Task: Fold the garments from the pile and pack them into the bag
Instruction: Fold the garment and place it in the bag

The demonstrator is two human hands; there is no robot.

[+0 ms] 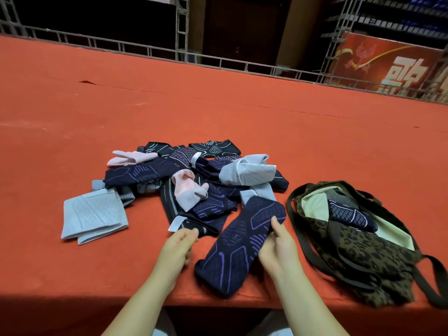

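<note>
A pile of garments [194, 175], navy, black, pink and pale grey, lies in the middle of the red table [218, 105]. In front of it a folded navy garment with purple lines [240, 246] lies flat near the table's front edge. My right hand [276, 248] grips its right edge, thumb on top. My left hand [178, 246] rests just left of it with loosely curled fingers, touching the hem of a black garment [184, 214]. The leopard-print bag [358, 251] lies open at the right, with a folded navy garment [351, 214] inside.
A folded pale grey garment [93, 214] lies apart at the pile's left. The bag's dark straps [300, 238] trail toward the front edge. A metal truss railing [218, 61] runs along the table's far side, and a red banner [388, 66] stands behind it.
</note>
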